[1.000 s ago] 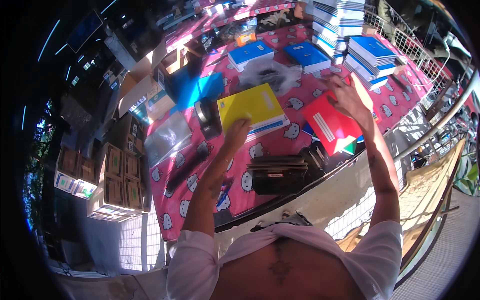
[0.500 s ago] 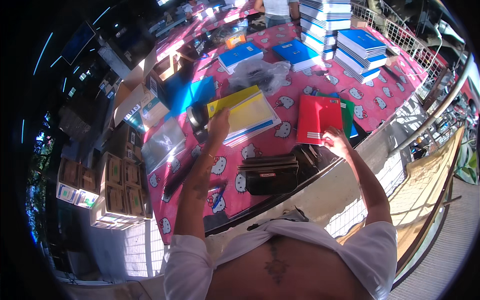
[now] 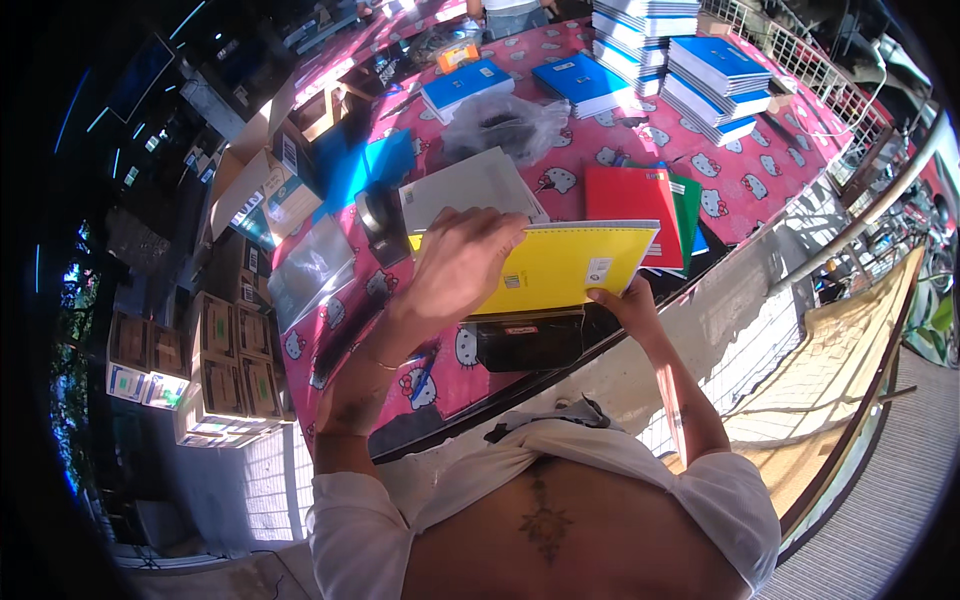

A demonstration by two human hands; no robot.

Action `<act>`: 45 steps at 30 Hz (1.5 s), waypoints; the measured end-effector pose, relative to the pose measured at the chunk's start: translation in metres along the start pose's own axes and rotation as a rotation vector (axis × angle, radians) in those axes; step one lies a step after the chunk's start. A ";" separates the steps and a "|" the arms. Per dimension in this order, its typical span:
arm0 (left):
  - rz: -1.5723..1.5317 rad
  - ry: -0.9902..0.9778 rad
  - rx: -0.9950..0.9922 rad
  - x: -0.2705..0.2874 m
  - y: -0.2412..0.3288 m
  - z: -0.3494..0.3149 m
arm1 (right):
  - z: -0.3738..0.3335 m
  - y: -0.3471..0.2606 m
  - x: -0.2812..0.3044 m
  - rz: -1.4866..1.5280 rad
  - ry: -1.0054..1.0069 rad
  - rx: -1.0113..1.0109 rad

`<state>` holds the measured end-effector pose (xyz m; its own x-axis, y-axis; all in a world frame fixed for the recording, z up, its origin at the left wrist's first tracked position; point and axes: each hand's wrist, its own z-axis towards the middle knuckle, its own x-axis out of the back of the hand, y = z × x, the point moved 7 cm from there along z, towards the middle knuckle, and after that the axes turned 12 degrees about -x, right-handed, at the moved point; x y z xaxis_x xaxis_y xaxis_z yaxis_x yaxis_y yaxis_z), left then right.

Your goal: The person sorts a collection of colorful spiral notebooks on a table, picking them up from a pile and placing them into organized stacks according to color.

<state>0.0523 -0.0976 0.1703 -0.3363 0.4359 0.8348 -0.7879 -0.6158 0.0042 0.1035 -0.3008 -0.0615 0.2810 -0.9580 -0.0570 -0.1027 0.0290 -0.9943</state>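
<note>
A yellow notebook [image 3: 577, 262] is tilted up in front of me, its yellow cover toward me. My left hand [image 3: 468, 258] grips its upper left part. At its lower right corner my right hand [image 3: 632, 306] pinches the edge, thumb on the cover. Behind my left hand lies a pale grey notebook or board [image 3: 450, 190]. A red notebook [image 3: 622, 192] rests to the right, overlapping a green one [image 3: 686, 210], with a bit of blue beneath. Partly covered by the yellow notebook, a black pouch-like item [image 3: 530, 348] sits at the table's near edge.
Blue notebooks [image 3: 466, 86] and tall notebook stacks [image 3: 716, 88] stand farther back on the pink patterned tablecloth [image 3: 590, 140]. Crumpled clear plastic [image 3: 506, 128] lies mid-table; a tape roll [image 3: 378, 218] is left of it. Cardboard boxes [image 3: 235, 350] are at left. Another person stands beyond the table.
The yellow notebook has been lifted off its pile and turned up toward me, baring a grey surface below. My right hand has left the red notebook and now holds the yellow one too.
</note>
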 end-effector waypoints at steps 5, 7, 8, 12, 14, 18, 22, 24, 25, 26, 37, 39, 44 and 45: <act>0.037 -0.076 -0.014 0.010 0.019 0.003 | -0.017 0.016 -0.012 0.115 0.000 0.018; 0.039 -0.151 -0.046 0.006 0.024 0.005 | -0.017 0.019 -0.018 0.162 -0.012 0.017; 0.048 -0.145 -0.037 0.006 0.023 0.002 | -0.013 0.022 -0.021 0.136 -0.021 -0.002; 0.052 -0.095 -0.031 -0.008 0.011 -0.024 | -0.016 0.023 -0.026 -0.093 -0.041 0.026; 0.120 -0.145 0.083 -0.032 -0.003 -0.067 | -0.018 0.018 -0.035 -0.022 -0.040 0.058; 0.381 -0.139 0.235 -0.057 0.008 -0.128 | -0.018 0.044 -0.049 -0.064 -0.020 0.025; -0.497 0.804 1.104 -0.111 -0.030 -0.250 | -0.018 0.046 -0.062 0.053 0.002 0.097; -0.766 1.060 1.155 -0.152 -0.027 -0.287 | 0.000 0.059 -0.057 0.011 -0.046 0.101; -0.694 0.951 1.175 -0.149 -0.040 -0.296 | 0.007 0.067 -0.047 -0.024 -0.038 0.104; -0.609 0.846 1.197 -0.144 -0.052 -0.308 | 0.016 0.069 -0.043 0.012 -0.127 0.023; 0.468 -0.133 0.867 -0.113 -0.122 -0.353 | -0.042 -0.151 -0.126 -0.838 0.180 0.903; 0.436 -0.137 0.832 -0.106 -0.122 -0.361 | -0.056 -0.145 -0.189 -0.950 -0.153 1.012; 0.307 0.329 0.871 -0.053 -0.087 -0.287 | 0.007 -0.089 -0.222 -0.937 -0.229 0.702; 0.312 0.329 0.867 -0.039 -0.069 -0.272 | 0.008 -0.089 -0.223 -0.932 -0.226 0.706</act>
<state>-0.0207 0.1062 -0.0127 -0.6958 0.2519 0.6726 -0.0308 -0.9461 0.3225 0.0579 -0.0869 0.0393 0.1380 -0.6228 0.7701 0.7586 -0.4334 -0.4865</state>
